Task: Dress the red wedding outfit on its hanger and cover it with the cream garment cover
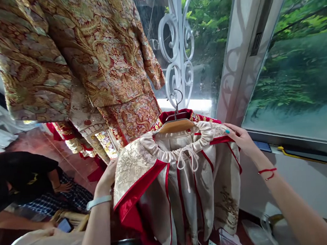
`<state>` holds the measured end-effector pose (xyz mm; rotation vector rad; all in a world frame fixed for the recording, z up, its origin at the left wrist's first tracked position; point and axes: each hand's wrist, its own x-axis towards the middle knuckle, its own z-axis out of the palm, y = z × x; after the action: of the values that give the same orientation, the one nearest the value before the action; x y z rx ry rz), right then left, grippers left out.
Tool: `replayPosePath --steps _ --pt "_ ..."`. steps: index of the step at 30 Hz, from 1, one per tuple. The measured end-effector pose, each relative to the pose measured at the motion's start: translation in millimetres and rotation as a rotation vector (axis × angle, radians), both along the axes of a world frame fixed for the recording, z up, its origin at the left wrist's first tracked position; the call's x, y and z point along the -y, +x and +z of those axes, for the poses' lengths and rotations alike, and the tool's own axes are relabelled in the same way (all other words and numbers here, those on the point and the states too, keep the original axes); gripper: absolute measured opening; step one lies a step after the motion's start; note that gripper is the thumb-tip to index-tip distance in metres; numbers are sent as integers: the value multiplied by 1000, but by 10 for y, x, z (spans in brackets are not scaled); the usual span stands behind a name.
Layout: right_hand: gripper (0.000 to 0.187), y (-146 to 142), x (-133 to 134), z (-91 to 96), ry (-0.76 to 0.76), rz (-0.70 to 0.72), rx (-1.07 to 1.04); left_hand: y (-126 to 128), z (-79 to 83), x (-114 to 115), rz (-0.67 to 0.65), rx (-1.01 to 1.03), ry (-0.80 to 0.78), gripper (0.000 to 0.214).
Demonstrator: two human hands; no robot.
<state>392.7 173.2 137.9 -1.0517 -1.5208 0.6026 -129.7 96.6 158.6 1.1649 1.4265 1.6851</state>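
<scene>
A cream cape (152, 164) with gold embroidery, red edging and a drawstring bow at its gathered neck hangs in front of me on a hanger (177, 125). At its right shoulder, my right hand (239, 137) is closed on the fabric, thumb in front and the other fingers mostly behind. My left hand (110, 174) is at the cape's left shoulder edge, its fingers hidden by the cloth. The left front panel is flared out and shows red lining. Behind the cape's neck, a red embroidered collar (189, 114) shows.
A gold-and-red brocade robe (102, 48) hangs at upper left, beside a white scrolled metal rack (171, 43). To the left a person in a black shirt (22, 181) sits with a phone (64, 225). Windows (294, 72) and a sill with dark flat objects (305, 154) are at right.
</scene>
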Motion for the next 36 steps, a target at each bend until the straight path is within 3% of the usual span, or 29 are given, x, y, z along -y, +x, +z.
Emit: replayPosePath --steps 2,4,7,9,12,16,18,20,22,25,28,30,33,36 --pt "65 113 112 18 -19 95 94 57 98 -13 -31 -100 -49 41" --pt "76 218 241 -10 -43 144 163 132 156 53 5 -225 25 54" --pt "64 296 371 -118 -45 57 216 285 67 211 65 -562 235 81" --pt "55 297 396 -184 -16 -17 276 376 -56 270 75 -845 270 101" --pt "52 277 394 -203 58 -173 432 400 -103 264 106 -1083 238 88" --pt "56 277 434 -117 130 -337 636 241 217 226 36 -1232 98 71" --pt "59 261 481 -119 177 -382 648 169 357 211 28 -1273 52 71" --pt "57 214 534 -192 215 -445 608 139 355 179 83 -1239 80 69" --pt "53 146 585 -311 231 -496 562 151 205 129 155 -1146 140 66" --pt "50 56 654 -441 197 -483 513 198 -102 56 152 -973 198 68" --pt "53 16 722 -414 97 -388 458 212 -215 22 98 -869 261 81" --pt "58 17 759 -345 51 -299 407 192 -145 7 57 -885 271 88" --pt "58 70 753 -236 73 -228 357 142 51 -41 35 -978 226 82" --pt "54 201 675 -76 112 -200 462 111 201 -104 77 -1070 175 74"
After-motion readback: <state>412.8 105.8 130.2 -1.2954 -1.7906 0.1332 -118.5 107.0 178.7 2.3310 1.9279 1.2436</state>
